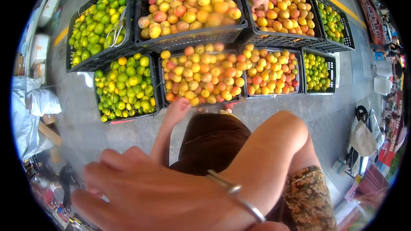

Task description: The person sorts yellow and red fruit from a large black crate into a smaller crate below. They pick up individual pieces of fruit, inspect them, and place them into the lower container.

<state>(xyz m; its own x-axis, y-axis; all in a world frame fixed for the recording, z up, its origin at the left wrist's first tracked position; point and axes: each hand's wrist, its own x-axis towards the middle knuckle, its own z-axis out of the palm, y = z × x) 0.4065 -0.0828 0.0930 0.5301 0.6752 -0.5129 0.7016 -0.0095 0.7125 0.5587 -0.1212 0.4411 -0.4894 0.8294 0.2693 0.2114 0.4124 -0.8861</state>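
My left hand (178, 110) is at the near left edge of a black plastic crate (162, 85) heaped with yellow-orange, plum-like fruit (205, 77). Its fingers are curled beside the nearest fruit; whether they grip anything is hidden. Close to the camera, my right hand (138, 192) is large and blurred, its back towards me. A silver bangle (252, 210) circles that wrist, and the forearm bends across my dark brown apron (212, 134). The right fingers are bent and the palm is hidden. Left of my left hand stands a crate of green-yellow citrus (125, 86).
Metal scissors (116, 33) lie on the citrus in the far left crate (99, 59). Another person's hand (260, 0) reaches into a far crate of orange fruit (285, 14). More crates stand to the right. Plastic-wrapped goods (27, 112) line the left side; a scooter-like vehicle (362, 138) stands right.
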